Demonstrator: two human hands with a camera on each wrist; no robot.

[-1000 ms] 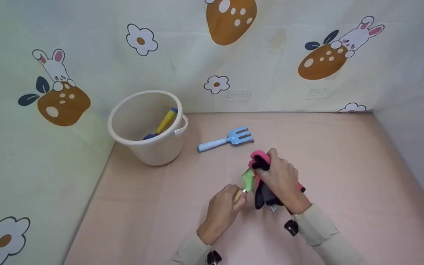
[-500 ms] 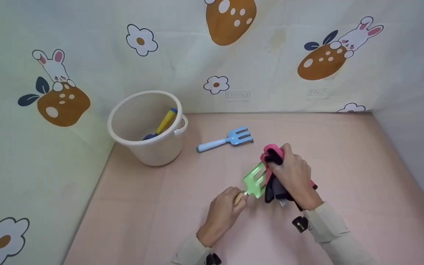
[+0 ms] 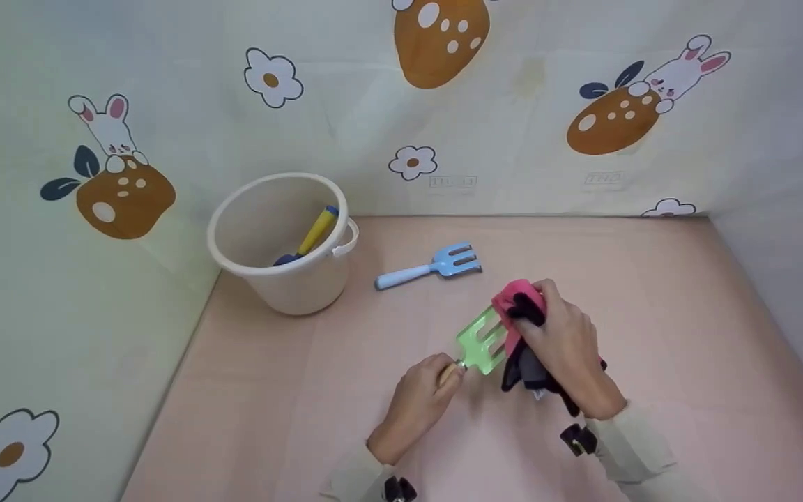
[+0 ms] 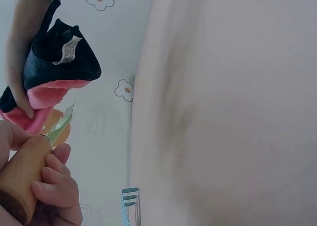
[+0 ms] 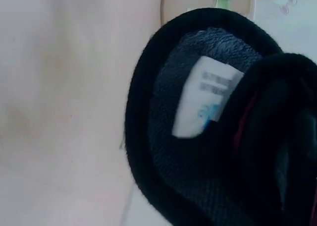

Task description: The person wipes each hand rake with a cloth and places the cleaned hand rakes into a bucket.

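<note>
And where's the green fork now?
In the head view, the green fork sits below and right of centre, held in the left hand, its tine tips hidden by the pink-and-black cloth in the right hand.

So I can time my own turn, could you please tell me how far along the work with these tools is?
Possibly done: the yellow-handled blue tool, in the cream plastic bucket. In hand: the left hand grips the wooden-handled green fork; the right hand holds the pink-and-black cloth up to it, apparently wiping. Likely left: finishing that fork, then the light-blue fork on the pink tabletop.
</note>
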